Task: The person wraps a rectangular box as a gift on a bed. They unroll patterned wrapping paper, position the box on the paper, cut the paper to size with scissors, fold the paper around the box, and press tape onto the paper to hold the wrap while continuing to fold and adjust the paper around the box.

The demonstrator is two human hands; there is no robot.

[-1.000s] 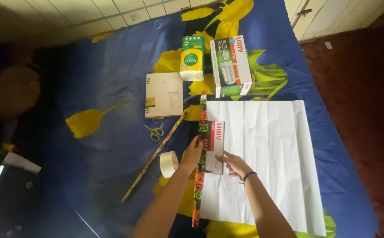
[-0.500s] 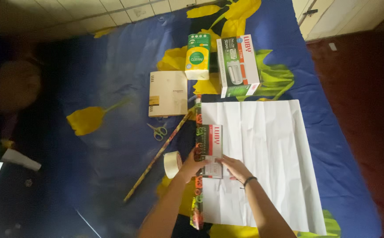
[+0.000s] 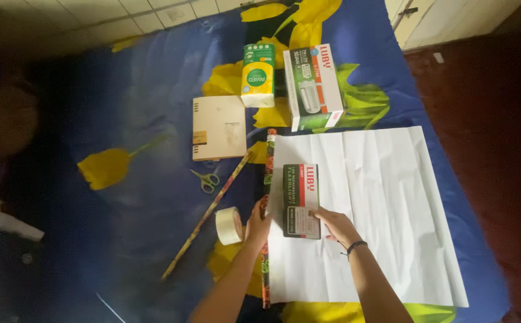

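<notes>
A small green, white and red box [image 3: 300,197] lies flat on a large white sheet of paper [image 3: 386,197], close to the sheet's left side. That side shows a patterned strip [image 3: 267,161] where the paper curls over. My left hand [image 3: 257,224] presses against the box's lower left side, over the patterned strip. My right hand [image 3: 335,224], with a dark band on its wrist, lies on the box's lower right corner. Both hands hold the box against the sheet.
Everything lies on a blue cloth with yellow flowers [image 3: 123,107]. Left of my hands are a tape roll [image 3: 229,225], a thin patterned paper roll [image 3: 206,215] and scissors [image 3: 205,179]. Farther back are a tan flat box [image 3: 218,127], a green-yellow tissue pack [image 3: 257,75] and a larger box [image 3: 311,87]. Red-brown floor [image 3: 500,119] is on the right.
The small box now shows a broader face than a second ago, as if laid flat. Both hands have stayed at its lower end. The view has shifted slightly.
</notes>
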